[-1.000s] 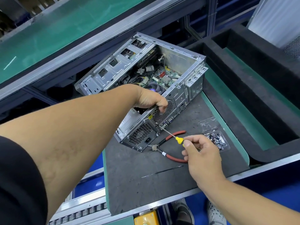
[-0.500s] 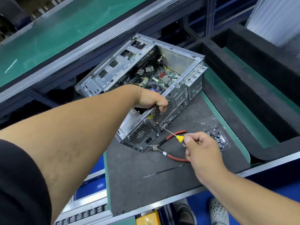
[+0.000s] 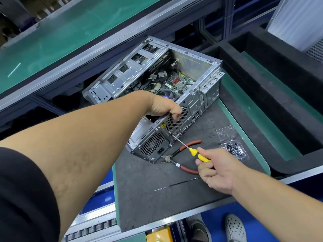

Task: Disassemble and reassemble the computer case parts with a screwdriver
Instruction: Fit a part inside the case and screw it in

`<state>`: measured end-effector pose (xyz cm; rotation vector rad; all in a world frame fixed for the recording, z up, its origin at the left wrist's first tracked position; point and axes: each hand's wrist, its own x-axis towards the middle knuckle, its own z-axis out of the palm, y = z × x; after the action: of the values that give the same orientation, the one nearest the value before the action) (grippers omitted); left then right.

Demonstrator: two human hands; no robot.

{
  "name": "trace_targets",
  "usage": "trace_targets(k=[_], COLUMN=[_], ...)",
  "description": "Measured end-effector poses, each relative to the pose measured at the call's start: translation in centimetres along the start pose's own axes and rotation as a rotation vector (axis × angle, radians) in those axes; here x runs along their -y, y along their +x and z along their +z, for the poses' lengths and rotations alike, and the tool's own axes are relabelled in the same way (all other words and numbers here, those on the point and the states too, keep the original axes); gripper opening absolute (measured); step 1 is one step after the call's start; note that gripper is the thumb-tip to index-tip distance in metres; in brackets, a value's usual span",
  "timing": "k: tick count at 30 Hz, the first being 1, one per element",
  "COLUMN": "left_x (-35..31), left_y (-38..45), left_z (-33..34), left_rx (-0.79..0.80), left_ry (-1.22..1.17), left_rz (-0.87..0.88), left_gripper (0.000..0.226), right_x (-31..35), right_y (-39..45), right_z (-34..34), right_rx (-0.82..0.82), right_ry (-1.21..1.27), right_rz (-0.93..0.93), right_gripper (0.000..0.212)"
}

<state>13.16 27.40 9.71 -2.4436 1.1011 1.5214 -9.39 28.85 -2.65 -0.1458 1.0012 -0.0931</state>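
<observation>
Yellow screwdriver (image 3: 195,152) in right hand (image 3: 216,169), tip touching case (image 3: 174,109)

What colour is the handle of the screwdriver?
Yellow with some black. The screwdriver handle shows best in the head view, held in the right hand.

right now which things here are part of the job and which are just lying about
In use:
computer case, gripped at its rear edge by the left hand
screwdriver, held by the right hand, tip at the case's rear panel

Lying about:
red-handled pliers
clear box of screws
</observation>
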Motion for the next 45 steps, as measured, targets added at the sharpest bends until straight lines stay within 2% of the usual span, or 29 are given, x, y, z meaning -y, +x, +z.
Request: trace_targets(k=[1,2,5,6,7,8,10,11,12,13,15,17,19,21,22,24,26,28,30,33,36,38,40,42,45], left_x=[0.0,-0.1,-0.2,-0.1,-0.1,-0.1,0.0,0.0,-0.1,0.0,0.1,0.1,0.0,0.1,0.1,0.1,0.0,-0.1,0.0,0.0,-0.1,0.0,0.0,0.0,0.3], left_y=[-0.1,-0.2,-0.4,-0.4,-0.4,-0.3,-0.1,-0.1,-0.1,-0.1,-0.1,-0.1,-0.1,0.0,0.1,0.1,0.0,-0.1,0.0,-0.1,-0.2,-0.1,0.1,0.4,0.7], left_z=[0.0,0.0,0.0,0.0,0.0,-0.1,-0.2,-0.2,-0.1,-0.1,-0.1,-0.2,-0.2,-0.2,-0.2,-0.3,-0.4,-0.3,-0.3,-0.2,-0.2,-0.4,-0.4,-0.3,-0.4], left_rx=[0.000,-0.001,0.012,0.014,0.015,0.013,0.013,0.018,0.017,0.012,-0.002,0.001,0.013,0.018,0.018,0.020,0.030,0.032,0.018,0.012,0.012,0.020,0.043,0.049,0.043], left_ry=[0.003,0.010,0.026,0.025,0.022,0.019,0.013,0.016,0.020,0.024,0.026,0.029,0.039,0.039,0.036,0.030,0.027,0.034,0.033,0.017,0.018,0.019,0.031,0.045,0.055], left_rz=[0.005,0.010,0.018,0.013,0.010,0.009,0.012,0.014,0.011,0.007,0.002,0.001,-0.008,-0.012,-0.009,-0.005,-0.010,-0.020,-0.031,-0.033,-0.025,-0.009,0.009,0.002,0.001], left_gripper=[0.033,0.033,0.034,0.035,0.036,0.036,0.038,0.038,0.035,0.031,0.029,0.027,0.017,0.018,0.015,0.014,0.019,0.022,0.024,0.014,0.017,0.025,0.028,0.025,0.021], right_x=[0.1,-0.1,-0.9,-0.7,-0.2,0.5,1.9,2.1,2.1,1.8,1.1,0.3,-0.4,-1.1,-1.4,-1.7,-1.5,-1.2,-1.1,-1.5,-1.9,-1.8,-1.9,-2.0,-2.2], right_y=[0.1,0.4,0.6,1.0,1.3,1.6,1.2,0.6,0.5,0.5,0.7,0.7,0.9,0.7,0.5,-0.1,-0.5,-0.8,-1.3,-1.7,-1.5,-1.5,-1.6,-1.9,-1.9], right_z=[0.1,0.0,-0.8,-1.1,-1.1,-0.8,-0.1,0.2,0.4,0.5,0.4,0.0,-0.8,-1.0,-0.8,0.0,0.8,1.1,1.4,1.8,2.2,2.4,2.2,1.6,1.5], right_rx=[0.014,0.011,-0.161,-0.189,-0.165,-0.076,0.116,0.125,0.111,0.082,-0.024,-0.045,-0.039,-0.043,-0.066,-0.086,-0.096,-0.106,-0.084,-0.082,-0.171,-0.248,-0.284,-0.249,-0.203], right_ry=[-0.010,-0.195,-1.076,-1.187,-1.174,-0.984,-0.422,-0.281,-0.278,-0.378,-0.599,-0.747,-0.825,-0.780,-0.695,-0.430,-0.117,0.016,0.059,0.098,0.091,0.037,-0.058,-0.065,-0.005], right_rz=[0.022,-0.091,-0.824,-0.941,-0.931,-0.730,-0.033,0.138,0.150,0.049,-0.308,-0.726,-0.881,-0.840,-0.762,-0.521,-0.250,-0.127,-0.134,-0.239,-0.320,-0.263,-0.187,-0.150,-0.213], right_gripper=[0.020,0.021,0.020,0.020,0.023,0.027,0.025,0.025,0.025,0.023,0.009,0.024,0.037,0.033,0.026,0.013,0.010,0.008,0.008,0.014,0.013,0.011,0.019,0.021,0.010])
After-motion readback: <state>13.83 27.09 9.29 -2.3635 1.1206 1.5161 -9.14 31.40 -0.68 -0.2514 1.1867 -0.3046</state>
